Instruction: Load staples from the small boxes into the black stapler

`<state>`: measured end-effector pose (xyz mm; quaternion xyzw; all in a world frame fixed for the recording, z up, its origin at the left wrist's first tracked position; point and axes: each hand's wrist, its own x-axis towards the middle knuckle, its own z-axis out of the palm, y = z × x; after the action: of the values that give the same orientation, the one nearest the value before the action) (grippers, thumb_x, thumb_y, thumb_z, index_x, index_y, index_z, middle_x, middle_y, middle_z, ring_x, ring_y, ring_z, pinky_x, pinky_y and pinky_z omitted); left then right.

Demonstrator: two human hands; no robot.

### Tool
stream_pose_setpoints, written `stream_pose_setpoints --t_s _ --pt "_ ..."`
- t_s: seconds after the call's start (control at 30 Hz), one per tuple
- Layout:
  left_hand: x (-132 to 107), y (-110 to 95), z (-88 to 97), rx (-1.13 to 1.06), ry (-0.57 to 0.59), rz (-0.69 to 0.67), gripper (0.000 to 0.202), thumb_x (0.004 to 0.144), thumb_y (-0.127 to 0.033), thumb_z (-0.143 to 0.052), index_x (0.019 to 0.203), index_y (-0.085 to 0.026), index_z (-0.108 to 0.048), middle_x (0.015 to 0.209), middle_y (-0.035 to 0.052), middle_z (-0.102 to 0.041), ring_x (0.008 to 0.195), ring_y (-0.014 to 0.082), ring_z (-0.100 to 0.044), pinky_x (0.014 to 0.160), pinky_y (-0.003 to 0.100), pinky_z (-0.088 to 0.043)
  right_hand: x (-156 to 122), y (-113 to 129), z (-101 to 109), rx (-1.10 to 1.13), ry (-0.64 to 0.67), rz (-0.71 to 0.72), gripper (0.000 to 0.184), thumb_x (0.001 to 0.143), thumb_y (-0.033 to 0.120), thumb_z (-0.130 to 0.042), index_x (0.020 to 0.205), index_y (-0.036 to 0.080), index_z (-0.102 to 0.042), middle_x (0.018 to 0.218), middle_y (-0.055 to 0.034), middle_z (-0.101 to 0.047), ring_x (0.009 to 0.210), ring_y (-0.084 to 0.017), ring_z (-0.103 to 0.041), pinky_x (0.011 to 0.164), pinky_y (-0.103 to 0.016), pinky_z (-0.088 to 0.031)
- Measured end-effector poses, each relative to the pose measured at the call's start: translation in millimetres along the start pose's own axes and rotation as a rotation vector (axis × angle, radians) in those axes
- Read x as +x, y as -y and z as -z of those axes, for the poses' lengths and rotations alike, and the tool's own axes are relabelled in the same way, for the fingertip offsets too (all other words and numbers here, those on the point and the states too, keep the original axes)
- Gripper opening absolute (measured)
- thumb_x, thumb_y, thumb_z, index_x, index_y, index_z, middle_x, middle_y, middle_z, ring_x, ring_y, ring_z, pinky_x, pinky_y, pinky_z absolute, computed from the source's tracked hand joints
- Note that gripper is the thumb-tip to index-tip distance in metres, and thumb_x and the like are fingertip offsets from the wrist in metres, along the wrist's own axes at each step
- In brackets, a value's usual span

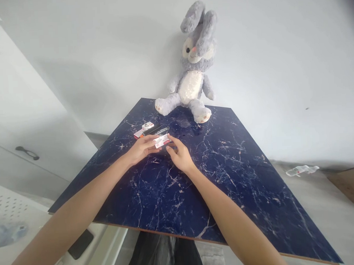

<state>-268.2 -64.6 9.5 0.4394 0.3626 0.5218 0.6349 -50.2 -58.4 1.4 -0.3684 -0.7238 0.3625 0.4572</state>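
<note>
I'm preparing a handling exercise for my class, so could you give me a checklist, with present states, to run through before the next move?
1. Left hand holding the white-and-red box: ok, fingers grip its left end.
2. Right hand touching the box: cannot tell; its fingertips are at the right end, but contact is unclear.
3. Box flaps closed: cannot tell, too small.
4. Left hand well away from the black item: not ok, it is right beside it.
5. Plush rabbit away from both hands: ok, it sits toward the table's far edge.

No lettering is legible. Print on the held white box (161,141) and on the small box (147,125) farther left is too tiny.
</note>
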Motion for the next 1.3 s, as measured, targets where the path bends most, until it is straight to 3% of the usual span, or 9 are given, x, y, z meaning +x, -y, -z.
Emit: stream_pose_setpoints --t_s 0.1,0.2,0.3,0.5,0.63,0.8,1.0,1.3 --pt "0 -1 1.2 0.039 -0.002 0.023 0.036 0.080 -0.033 -0.085 0.112 -0.021 -0.075 0.111 0.0132 -0.078 0.091 0.0256 -0.078 0.086 0.038 -0.065 1 -4 -2 -0.010 0.014 0.005 0.050 0.095 0.029 -0.052 0.144 0.025 -0.056 0.147 -0.0109 -0.057 0.112 -0.021 -0.068 0.086 -0.035 -0.061" --pt "0 0 0.4 0.053 0.007 0.029 0.037 0.081 -0.035 -0.085 0.113 -0.020 -0.074 0.111 0.0140 -0.078 0.090 0.0258 -0.078 0.086 0.039 -0.064 2 -9 -3 -0.030 -0.039 -0.033 0.048 0.095 0.030 -0.052 0.142 0.021 -0.057 0.132 -0.0109 -0.068 0.101 -0.021 -0.070 0.090 -0.037 -0.060" --pt "0 1 -2.3 0.105 0.033 -0.005 0.038 0.082 -0.035 -0.084 0.115 -0.019 -0.073 0.114 0.0139 -0.077 0.093 0.0261 -0.077 0.089 0.041 -0.064 4 -14 -2 0.062 -0.048 -0.129 0.041 0.095 0.033 -0.051 0.133 0.023 -0.064 0.115 -0.0064 -0.075 0.089 -0.019 -0.071 0.080 -0.035 -0.061" --pt "-1 1 -4.7 0.239 0.110 0.015 0.037 0.088 -0.034 -0.079 0.120 -0.018 -0.070 0.123 0.0121 -0.073 0.100 0.0247 -0.076 0.094 0.043 -0.062 7 -16 2 0.081 -0.164 -0.154 0.028 0.094 0.033 -0.053 0.109 0.023 -0.075 0.106 -0.0049 -0.078 0.088 -0.020 -0.073 0.085 -0.035 -0.060" --pt "0 2 -1.9 0.216 0.094 0.028 0.036 0.090 -0.035 -0.077 0.120 -0.018 -0.070 0.124 0.0135 -0.073 0.103 0.0264 -0.075 0.095 0.044 -0.061 7 -11 4 0.232 -0.206 -0.205 0.025 0.089 0.038 -0.062 0.105 0.021 -0.071 0.098 -0.0058 -0.078 0.079 -0.020 -0.073 0.075 -0.033 -0.061" --pt "2 3 -2.3 0.180 0.047 0.037 0.034 0.088 -0.032 -0.078 0.117 -0.017 -0.070 0.117 0.0129 -0.075 0.099 0.0265 -0.076 0.095 0.044 -0.061 9 -11 5 0.312 -0.242 -0.301 0.035 0.085 0.044 -0.068 0.111 0.021 -0.066 0.086 -0.0040 -0.078 0.073 -0.020 -0.073 0.072 -0.033 -0.061" --pt "-1 -2 -10.2 0.180 -0.007 0.066 0.037 0.081 -0.026 -0.083 0.114 -0.016 -0.068 0.111 0.0116 -0.076 0.094 0.0250 -0.077 0.094 0.043 -0.062 11 -13 6 0.388 -0.245 -0.357 0.035 0.084 0.048 -0.065 0.102 0.019 -0.071 0.090 -0.0056 -0.078 0.075 -0.020 -0.073 0.073 -0.034 -0.062" --pt "-3 -5 -12.0 0.204 0.019 0.067 0.036 0.082 -0.028 -0.084 0.114 -0.017 -0.069 0.115 0.0105 -0.075 0.099 0.0237 -0.076 0.096 0.042 -0.062 8 -8 6 0.310 -0.222 -0.290 0.032 0.084 0.045 -0.065 0.102 0.020 -0.072 0.090 -0.0040 -0.078 0.073 -0.019 -0.071 0.071 -0.032 -0.061"
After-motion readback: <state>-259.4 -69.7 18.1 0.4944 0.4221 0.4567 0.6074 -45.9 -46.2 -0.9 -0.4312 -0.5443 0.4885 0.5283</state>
